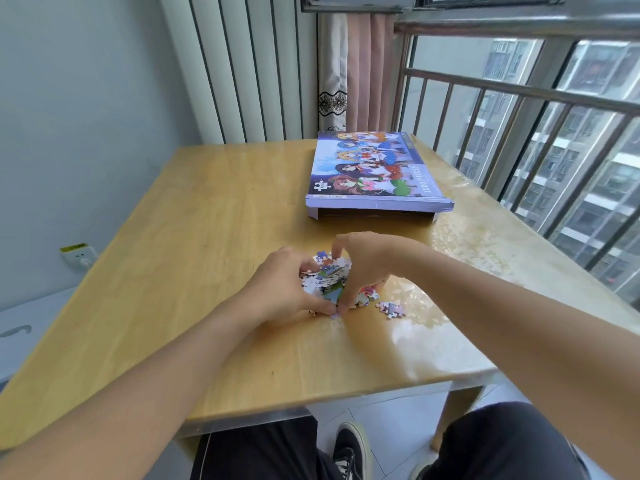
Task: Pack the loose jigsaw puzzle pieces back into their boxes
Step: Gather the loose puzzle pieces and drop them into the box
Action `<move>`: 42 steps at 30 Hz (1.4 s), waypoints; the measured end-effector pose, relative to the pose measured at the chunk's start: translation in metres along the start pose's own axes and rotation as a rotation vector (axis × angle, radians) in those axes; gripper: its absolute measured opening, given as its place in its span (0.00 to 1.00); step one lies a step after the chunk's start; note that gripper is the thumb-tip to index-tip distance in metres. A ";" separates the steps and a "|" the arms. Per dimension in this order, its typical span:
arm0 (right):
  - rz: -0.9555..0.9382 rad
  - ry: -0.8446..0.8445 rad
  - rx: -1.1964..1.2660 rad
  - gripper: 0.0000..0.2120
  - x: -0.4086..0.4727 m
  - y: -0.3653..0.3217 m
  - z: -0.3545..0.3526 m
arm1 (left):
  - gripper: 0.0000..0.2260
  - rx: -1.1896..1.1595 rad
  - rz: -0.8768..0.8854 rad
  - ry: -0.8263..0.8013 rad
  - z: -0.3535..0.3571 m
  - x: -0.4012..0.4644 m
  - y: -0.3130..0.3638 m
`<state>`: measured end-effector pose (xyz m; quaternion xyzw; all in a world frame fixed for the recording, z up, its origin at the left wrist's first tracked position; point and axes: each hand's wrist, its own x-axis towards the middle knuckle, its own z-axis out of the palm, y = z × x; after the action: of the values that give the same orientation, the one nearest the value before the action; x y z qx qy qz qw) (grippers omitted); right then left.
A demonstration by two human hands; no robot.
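Both hands, left hand (282,289) and right hand (363,263), curl fingers around the puzzle pieces (329,277) near the box (375,168), probably to scoop them up.

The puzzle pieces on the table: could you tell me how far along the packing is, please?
Nothing looks packed yet. Both hands, left hand and right hand, cup the pile of pieces. A small cluster lies apart to the right, and the box sits beyond with its lid on.

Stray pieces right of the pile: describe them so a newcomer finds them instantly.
Start at the wooden table, then the pile cupped between the left hand and right hand. Just right of it lie the stray pieces, a small pale-purple cluster, apart from the pile and untouched.
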<state>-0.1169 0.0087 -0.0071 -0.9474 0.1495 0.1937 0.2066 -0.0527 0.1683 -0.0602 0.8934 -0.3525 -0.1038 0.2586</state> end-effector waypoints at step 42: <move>0.024 -0.069 1.646 0.18 0.019 0.039 -0.002 | 0.31 -0.642 0.193 0.143 0.009 0.043 0.046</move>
<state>-0.1133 -0.0297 -0.0266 -0.4846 0.2473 0.0533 0.8373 -0.0508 0.1070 -0.0431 0.7340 -0.3654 -0.1216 0.5594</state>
